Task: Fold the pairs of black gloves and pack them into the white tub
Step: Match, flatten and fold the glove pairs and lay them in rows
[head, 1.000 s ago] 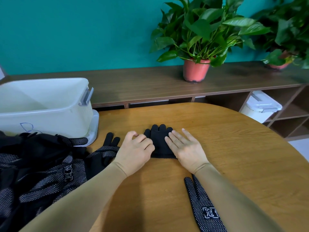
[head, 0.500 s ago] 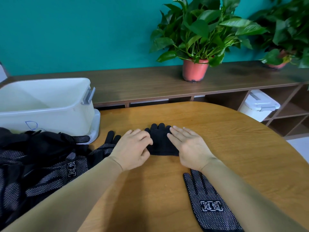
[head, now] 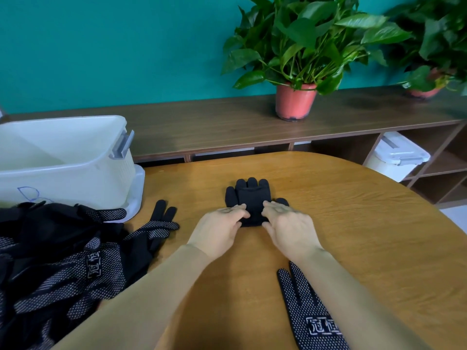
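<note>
Black knit item: one folded pair of black knit gloves (head: 251, 202). It lies flat near the middle of the oval wooden table (head: 366, 236), with the cuff end turned up over the palms. The fingertips point away from the person, and a thumb tip shows at the right side.

Risks, as judged:
- The fold is soft knit and is held only at its near edge. Lifted by that edge alone, the turned flap is likely to fall open, or the two gloves may slide apart.
- The way to the tub runs left over loose gloves, so a trailing fingertip could catch one and drag it along.
- Dropping the pair over the rim, rather than setting it down, would probably undo the fold.

Left hand (head: 219, 229): the fingers are bent, with the forefinger lying on the pair's lower left side and the thumb at the near edge. It pinches that corner.

Right hand (head: 290, 226): mirrors the left, fingers bent over the lower right side and thumb at the near edge, pinching.

White plastic tub (head: 75, 160): stands open at the far left of the table, well apart from the pair.

Heap of black dotted gloves (head: 63, 261): lies just in front of the tub, unfolded.

Single black dotted glove (head: 310, 311): lies flat just beside the right forearm.
</note>
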`<state>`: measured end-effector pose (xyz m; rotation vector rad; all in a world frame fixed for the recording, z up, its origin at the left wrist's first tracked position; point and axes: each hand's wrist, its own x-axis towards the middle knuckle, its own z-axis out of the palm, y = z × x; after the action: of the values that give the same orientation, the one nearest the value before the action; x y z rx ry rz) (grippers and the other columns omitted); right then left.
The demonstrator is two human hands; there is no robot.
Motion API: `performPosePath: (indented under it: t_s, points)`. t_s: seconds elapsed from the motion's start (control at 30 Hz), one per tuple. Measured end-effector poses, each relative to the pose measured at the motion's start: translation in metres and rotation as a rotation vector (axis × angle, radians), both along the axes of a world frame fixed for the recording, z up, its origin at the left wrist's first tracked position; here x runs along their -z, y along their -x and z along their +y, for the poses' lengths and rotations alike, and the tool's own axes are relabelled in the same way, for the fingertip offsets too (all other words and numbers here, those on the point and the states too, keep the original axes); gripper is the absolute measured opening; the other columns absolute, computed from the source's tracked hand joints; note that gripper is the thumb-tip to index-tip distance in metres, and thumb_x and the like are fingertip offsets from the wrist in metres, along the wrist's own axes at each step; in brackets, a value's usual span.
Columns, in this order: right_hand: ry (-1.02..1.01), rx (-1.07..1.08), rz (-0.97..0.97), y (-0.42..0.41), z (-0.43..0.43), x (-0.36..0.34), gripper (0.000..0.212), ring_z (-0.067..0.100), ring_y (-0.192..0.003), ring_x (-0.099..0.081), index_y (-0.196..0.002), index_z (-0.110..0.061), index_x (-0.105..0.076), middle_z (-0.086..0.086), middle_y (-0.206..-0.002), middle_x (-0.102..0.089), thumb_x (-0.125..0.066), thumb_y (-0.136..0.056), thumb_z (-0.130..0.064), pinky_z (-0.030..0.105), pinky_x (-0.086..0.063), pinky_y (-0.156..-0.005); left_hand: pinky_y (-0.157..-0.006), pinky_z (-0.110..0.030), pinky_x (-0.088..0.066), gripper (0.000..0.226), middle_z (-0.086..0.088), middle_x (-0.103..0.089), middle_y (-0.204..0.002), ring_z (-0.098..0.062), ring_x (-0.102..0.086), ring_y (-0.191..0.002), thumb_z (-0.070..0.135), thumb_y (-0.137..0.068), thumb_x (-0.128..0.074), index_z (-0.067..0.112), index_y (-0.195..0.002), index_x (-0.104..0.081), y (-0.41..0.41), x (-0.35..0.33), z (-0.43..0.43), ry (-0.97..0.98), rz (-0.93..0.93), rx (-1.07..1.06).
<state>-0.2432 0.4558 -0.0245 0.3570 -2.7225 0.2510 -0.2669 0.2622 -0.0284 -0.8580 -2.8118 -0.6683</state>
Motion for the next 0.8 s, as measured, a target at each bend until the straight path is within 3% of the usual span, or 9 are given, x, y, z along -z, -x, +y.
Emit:
performPosePath:
  t_s: [0.2, 0.37, 0.47, 0.53, 0.6, 0.7, 0.8]
  points:
    - [0.0, 0.062, 0.128, 0.025, 0.021, 0.007, 0.033, 0.02, -0.09, -0.074, -0.079, -0.009, -0.076, 0.008, -0.096, -0.076, -0.095, -0.052, -0.006, 0.045, -0.058, -0.082, -0.109, -0.03, -0.041, 0.032, 0.004, -0.048, -0.15, -0.014, -0.048, -0.136, 0.012, -0.103, -0.05, 0.016, -0.133, -0.06, 0.03, 0.0, 0.032, -0.015, -0.029, -0.041]
    - [-0.028, 0.111, 0.114, 0.03, 0.022, 0.006, 0.034, 0.022, -0.091, -0.074, -0.084, -0.007, -0.076, 0.01, -0.096, -0.076, -0.093, -0.054, -0.004, 0.046, -0.057, -0.084, -0.118, -0.028, -0.028, 0.04, 0.003, -0.033, -0.159, -0.013, -0.029, -0.147, 0.014, -0.105, -0.043, 0.019, -0.145, -0.049, 0.027, -0.009, 0.037, 0.084, -0.062, -0.016]
    - [-0.044, 0.157, 0.046, 0.026, 0.016, -0.004, 0.031, 0.023, -0.104, -0.07, -0.094, -0.008, -0.076, 0.011, -0.106, -0.074, -0.086, -0.065, -0.009, 0.043, -0.05, -0.097, -0.121, -0.035, -0.022, 0.046, 0.005, -0.026, -0.162, -0.014, -0.022, -0.15, 0.021, -0.105, -0.044, 0.025, -0.151, -0.039, 0.007, -0.023, 0.022, 0.121, -0.06, -0.053]
    - [-0.035, 0.155, 0.056, 0.018, 0.006, -0.012, 0.03, 0.026, -0.106, -0.069, -0.097, -0.008, -0.075, 0.013, -0.108, -0.073, -0.084, -0.067, -0.009, 0.044, -0.048, -0.098, -0.12, -0.034, -0.024, 0.045, 0.007, -0.031, -0.16, -0.014, -0.026, -0.148, 0.021, -0.104, -0.045, 0.026, -0.149, -0.042, -0.013, -0.034, 0.001, 0.067, -0.027, -0.108]
    - [-0.025, 0.12, 0.088, 0.008, -0.012, -0.02, 0.028, 0.028, -0.099, -0.071, -0.09, -0.008, -0.076, 0.014, -0.097, -0.075, -0.085, -0.063, -0.005, 0.045, -0.051, -0.094, -0.116, -0.036, -0.033, 0.041, 0.008, -0.043, -0.154, -0.014, -0.036, -0.142, 0.018, -0.102, -0.049, 0.024, -0.143, -0.052, -0.036, -0.045, -0.029, 0.001, 0.021, -0.152]
    - [-0.015, 0.04, 0.132, -0.013, -0.051, -0.03, 0.021, 0.026, -0.089, -0.074, -0.076, -0.009, -0.075, 0.012, -0.08, -0.075, -0.086, -0.059, -0.001, 0.044, -0.055, -0.088, -0.099, -0.04, -0.051, 0.032, 0.003, -0.062, -0.134, -0.018, -0.056, -0.123, 0.011, -0.094, -0.058, 0.017, -0.123, -0.069, -0.074, -0.054, -0.09, -0.117, 0.138, -0.217]
    - [0.003, -0.072, 0.137, -0.037, -0.092, -0.034, 0.02, 0.023, -0.084, -0.074, -0.075, -0.01, -0.076, 0.007, -0.074, -0.074, -0.087, -0.059, -0.002, 0.043, -0.055, -0.087, -0.097, -0.035, -0.051, 0.029, 0.004, -0.068, -0.123, -0.018, -0.061, -0.113, 0.011, -0.092, -0.056, 0.015, -0.115, -0.073, -0.111, -0.065, -0.155, -0.142, 0.219, -0.367]
